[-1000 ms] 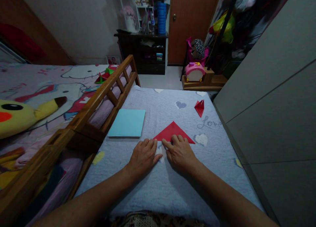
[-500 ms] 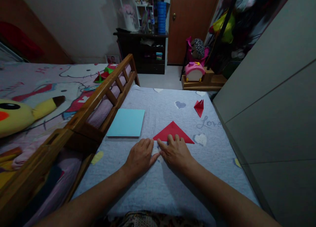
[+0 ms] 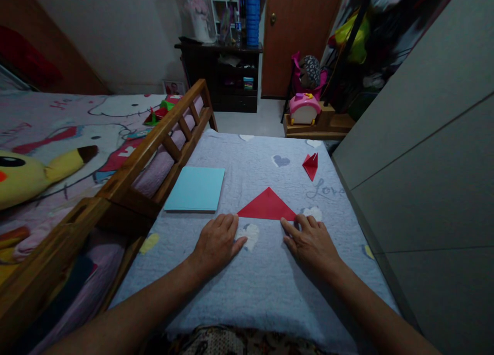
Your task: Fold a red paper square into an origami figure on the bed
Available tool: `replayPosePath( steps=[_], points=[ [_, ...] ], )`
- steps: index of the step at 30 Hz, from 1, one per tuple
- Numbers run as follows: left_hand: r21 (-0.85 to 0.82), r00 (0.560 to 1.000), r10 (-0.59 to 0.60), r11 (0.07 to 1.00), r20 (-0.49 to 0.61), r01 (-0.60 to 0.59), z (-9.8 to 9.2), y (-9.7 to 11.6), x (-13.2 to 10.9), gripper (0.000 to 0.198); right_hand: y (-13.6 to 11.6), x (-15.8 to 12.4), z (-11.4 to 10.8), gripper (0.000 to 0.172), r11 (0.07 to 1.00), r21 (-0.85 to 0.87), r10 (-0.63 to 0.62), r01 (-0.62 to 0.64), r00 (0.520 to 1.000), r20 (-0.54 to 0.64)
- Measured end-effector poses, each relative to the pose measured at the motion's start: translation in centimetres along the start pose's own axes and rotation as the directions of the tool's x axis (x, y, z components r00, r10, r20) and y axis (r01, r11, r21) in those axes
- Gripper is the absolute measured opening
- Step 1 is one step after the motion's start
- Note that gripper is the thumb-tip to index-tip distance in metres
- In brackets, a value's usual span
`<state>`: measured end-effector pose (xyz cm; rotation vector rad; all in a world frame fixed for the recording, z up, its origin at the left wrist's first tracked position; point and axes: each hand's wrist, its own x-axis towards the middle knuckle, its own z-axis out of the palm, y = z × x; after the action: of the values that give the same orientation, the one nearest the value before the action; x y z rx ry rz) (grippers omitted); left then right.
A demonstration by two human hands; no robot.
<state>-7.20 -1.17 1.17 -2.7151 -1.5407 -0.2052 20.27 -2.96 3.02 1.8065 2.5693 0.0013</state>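
A red sheet of paper [image 3: 267, 205], folded into a triangle, lies flat on the light blue cloth with its point facing away from me. My left hand [image 3: 218, 239] rests flat at its left corner, fingertips touching the tip and thumb spread out. At the right end of the folded edge, my right hand [image 3: 312, 240] presses its fingertips down, covering that corner; its fingers are apart. A stack of light blue square paper [image 3: 196, 189] sits left of the triangle. Farther off to the right lies a small folded red paper piece [image 3: 311, 166].
A wooden rail [image 3: 154, 149] runs along the left side, beyond it a bed with a yellow plush toy [image 3: 42, 177]. Grey cabinet panels [image 3: 428, 170] border the right. At the back stand a dark cabinet [image 3: 219, 80] and a pink toy case [image 3: 304, 109].
My right hand has slid right along the triangle's folded edge, from its middle to the right corner. My left hand stays at the left corner. The view has shifted slightly.
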Motion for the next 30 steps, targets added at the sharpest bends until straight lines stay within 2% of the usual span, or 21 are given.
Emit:
replayPosePath(
  steps=[14,17,20,22,24,26,30],
  points=[
    [0.02,1.0,-0.024,1.0,-0.002,0.024,-0.2,0.2,-0.1,0.04,3.8,-3.0,0.4,0.036,0.999,-0.019,0.048,-0.05,0.997,-0.06],
    [-0.006,0.999,-0.047,0.999,0.016,0.047,-0.7,0.3,0.3,0.034,4.1,-2.7,0.0,0.025,0.997,0.012,0.077,-0.076,0.994,-0.08],
    [-0.059,0.996,-0.088,0.994,0.03,0.09,-1.1,0.4,1.3,0.025,3.6,-1.2,-0.4,0.017,0.99,0.101,0.105,-0.095,0.99,-0.097],
    [-0.115,0.994,-0.109,0.988,-0.009,0.108,-1.0,0.5,2.4,0.031,2.7,0.4,-0.6,0.023,0.976,0.207,0.09,-0.065,0.99,-0.111],
    [-0.177,0.992,-0.114,0.979,-0.053,0.103,-0.7,0.6,3.5,0.041,1.7,1.9,-0.4,0.041,0.96,0.275,0.09,-0.055,0.989,-0.118],
    [-0.23,0.99,-0.137,0.965,-0.046,0.123,-0.2,0.7,4.4,0.045,0.9,3.3,-0.1,0.053,0.954,0.278,0.142,-0.107,0.984,-0.11],
    [-0.29,0.988,-0.151,0.946,-0.011,0.141,0.5,0.6,5.1,0.043,0.0,4.5,1.0,0.061,0.937,0.303,0.202,-0.171,0.977,-0.072]
  ],
)
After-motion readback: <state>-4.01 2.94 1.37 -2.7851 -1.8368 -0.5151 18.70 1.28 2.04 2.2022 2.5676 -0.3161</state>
